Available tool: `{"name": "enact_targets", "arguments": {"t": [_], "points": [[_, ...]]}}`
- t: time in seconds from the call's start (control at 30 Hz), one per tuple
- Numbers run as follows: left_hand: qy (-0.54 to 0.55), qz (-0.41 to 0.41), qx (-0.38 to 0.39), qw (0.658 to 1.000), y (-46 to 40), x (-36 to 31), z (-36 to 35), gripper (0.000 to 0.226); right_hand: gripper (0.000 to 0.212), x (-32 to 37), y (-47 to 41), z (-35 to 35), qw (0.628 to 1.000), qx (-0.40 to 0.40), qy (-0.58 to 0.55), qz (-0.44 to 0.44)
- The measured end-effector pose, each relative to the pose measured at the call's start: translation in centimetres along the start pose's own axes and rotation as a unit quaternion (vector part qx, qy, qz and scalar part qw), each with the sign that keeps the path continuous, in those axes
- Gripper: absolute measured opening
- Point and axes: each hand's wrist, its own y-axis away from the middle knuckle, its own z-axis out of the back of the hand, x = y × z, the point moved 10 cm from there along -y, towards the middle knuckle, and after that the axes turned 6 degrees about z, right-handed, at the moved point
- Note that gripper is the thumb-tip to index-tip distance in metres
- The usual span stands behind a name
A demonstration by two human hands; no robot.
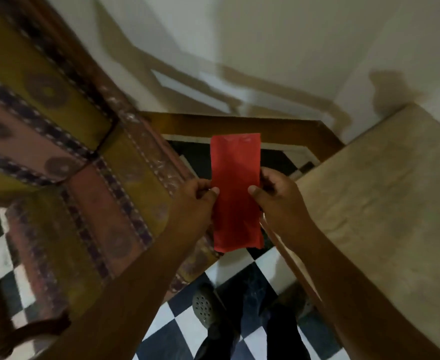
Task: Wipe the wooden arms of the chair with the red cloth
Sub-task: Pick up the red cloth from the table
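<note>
A red cloth, folded into a long narrow strip, hangs flat in front of me at the centre of the view. My left hand pinches its left edge and my right hand pinches its right edge, thumbs on top. To the left stands the chair, with a patterned yellow and pink cushion. One dark wooden arm of the chair curves at the bottom left. The view is blurred.
A beige padded surface with a wooden edge fills the right side. A brown wooden rail runs along the white wall behind the cloth. Below is a black and white checkered floor, with my feet in grey perforated shoes.
</note>
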Motion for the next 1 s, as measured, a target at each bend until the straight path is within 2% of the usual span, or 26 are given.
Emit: {"name": "enact_targets", "arguments": {"t": [0.2,0.33,0.5,0.63,0.83,0.87,0.93,1.0], "points": [[0.141,0.047,-0.079,0.986,-2.7,5.9,9.6,0.011,0.029,1.4,-4.2,-11.7,0.991,0.064,0.105,0.044],[0.196,0.071,-0.093,0.974,-5.7,9.2,11.5,0.011,0.030,0.3,-6.8,-15.1,0.980,0.027,0.184,0.075],[0.171,0.073,-0.086,0.979,-7.9,11.0,10.2,0.009,0.027,-2.5,-8.1,-15.9,0.961,0.010,0.269,0.061],[0.174,0.069,-0.079,0.979,-8.8,11.4,9.7,0.009,0.025,-3.3,-8.4,-15.3,0.961,-0.037,0.269,0.059],[0.188,0.034,-0.083,0.978,-9.8,10.8,9.6,0.005,0.029,-2.7,-8.3,-14.6,0.948,-0.079,0.289,0.111],[0.187,0.029,-0.082,0.979,-9.9,10.7,9.4,0.007,0.034,-2.5,-8.2,-14.7,0.938,-0.081,0.313,0.123],[0.194,0.029,-0.071,0.978,-10.0,10.9,9.3,0.010,0.045,-1.2,-7.5,-16.1,0.895,-0.066,0.396,0.194],[0.247,0.035,-0.067,0.966,-10.0,11.8,9.5,0.025,0.055,-0.1,-6.4,-19.4,0.836,0.012,0.453,0.308]]}}
